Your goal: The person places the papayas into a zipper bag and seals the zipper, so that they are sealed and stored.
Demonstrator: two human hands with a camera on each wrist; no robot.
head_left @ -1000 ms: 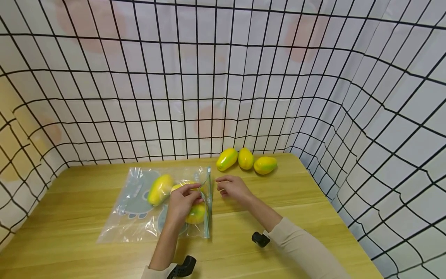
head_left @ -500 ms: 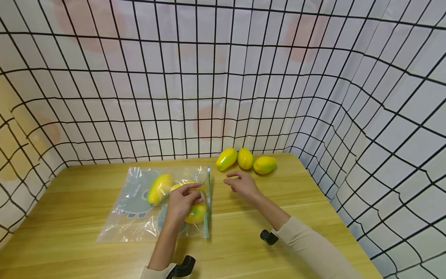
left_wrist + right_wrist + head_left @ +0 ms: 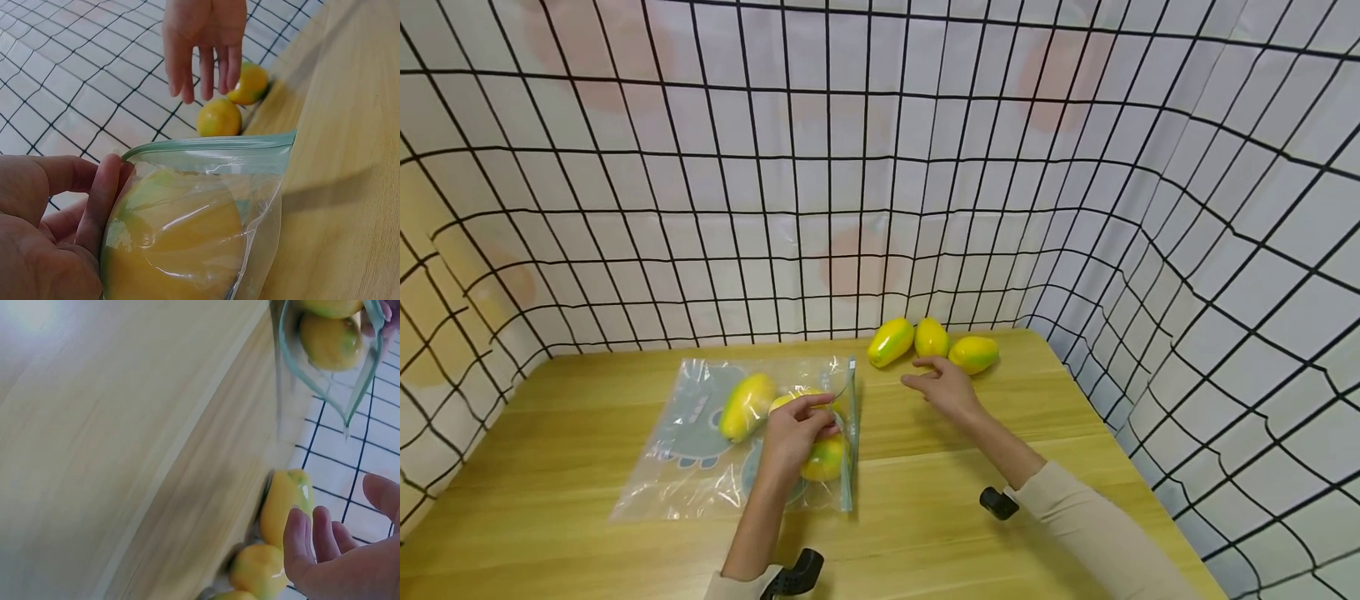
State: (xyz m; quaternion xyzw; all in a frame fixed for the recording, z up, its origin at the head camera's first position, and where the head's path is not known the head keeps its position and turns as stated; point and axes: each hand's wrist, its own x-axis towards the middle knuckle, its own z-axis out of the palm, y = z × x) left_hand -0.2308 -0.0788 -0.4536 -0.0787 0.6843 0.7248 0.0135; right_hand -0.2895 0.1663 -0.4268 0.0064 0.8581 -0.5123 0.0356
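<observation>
A clear zip bag [image 3: 651, 492] with a green-blue zip edge [image 3: 262, 147] and a printed pattern lies on the table. Inside it are yellow-green mangoes: one mango [image 3: 747, 407] in the middle, others by the mouth, such as the mango [image 3: 824, 460] partly behind my left hand [image 3: 793, 437]. That hand pinches the rim of the bag, holding the mouth apart, as the right wrist view shows. My right hand [image 3: 951, 390] holds nothing, its fingers loosely extended just in front of three loose mangoes: a left one [image 3: 891, 342], a middle one [image 3: 931, 337] and a right one [image 3: 975, 355].
The wooden table [image 3: 910, 533] ends at the back against a black wire grid [image 3: 827, 208] with pale patterned cloth behind it. More grid stands along the right and left sides. The loose mangoes sit close to the back grid.
My right hand has moved away from the bag mouth, rightward and back toward the loose mangoes. The left hand and the bag have stayed in place.
</observation>
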